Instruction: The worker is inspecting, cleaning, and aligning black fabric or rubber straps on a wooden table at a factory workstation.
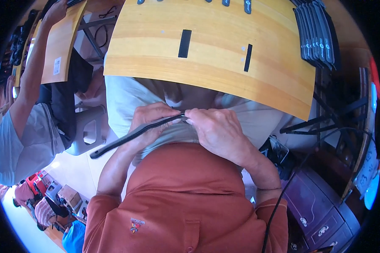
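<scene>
Over my lap, just short of the table's near edge, a long flat black strap (116,143) is held in both hands. It runs slantwise, and its rounded free end hangs out past my left wrist. My left hand (151,119) is closed on the strap's middle part, thumb on top. At the strap's other end, my right hand (217,128) pinches it, the fingertips of both hands nearly meeting. The right fingers cover that end, so its details are hidden.
On the wooden table (147,55) lie a wide black strip (184,44) and a narrower one (248,58). A row of dark straps (314,38) hangs over its right edge. A co-worker's arm (31,76) is at left; a purple drawer cabinet (312,202) stands lower right.
</scene>
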The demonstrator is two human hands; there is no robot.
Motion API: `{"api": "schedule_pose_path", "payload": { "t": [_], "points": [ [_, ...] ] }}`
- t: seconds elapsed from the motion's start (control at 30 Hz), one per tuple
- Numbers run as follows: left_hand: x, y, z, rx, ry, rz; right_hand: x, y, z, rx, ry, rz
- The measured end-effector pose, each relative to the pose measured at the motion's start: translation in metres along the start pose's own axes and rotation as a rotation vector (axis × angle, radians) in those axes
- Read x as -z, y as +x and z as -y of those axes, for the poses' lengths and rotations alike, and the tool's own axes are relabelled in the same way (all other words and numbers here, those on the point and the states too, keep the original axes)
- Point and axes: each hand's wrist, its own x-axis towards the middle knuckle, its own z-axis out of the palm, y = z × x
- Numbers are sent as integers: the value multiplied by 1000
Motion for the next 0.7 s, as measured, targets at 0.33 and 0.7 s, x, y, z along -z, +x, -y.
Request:
{"api": "schedule_pose_path", "payload": {
  "t": [0.33, 0.7],
  "points": [
    [-2, -1, 1, -85, 130, 6, 7, 8, -3, 36, -126, 151],
    [5, -4, 1, 131, -396, 0, -11, 3, -17, 160, 314, -129]
  ]
}}
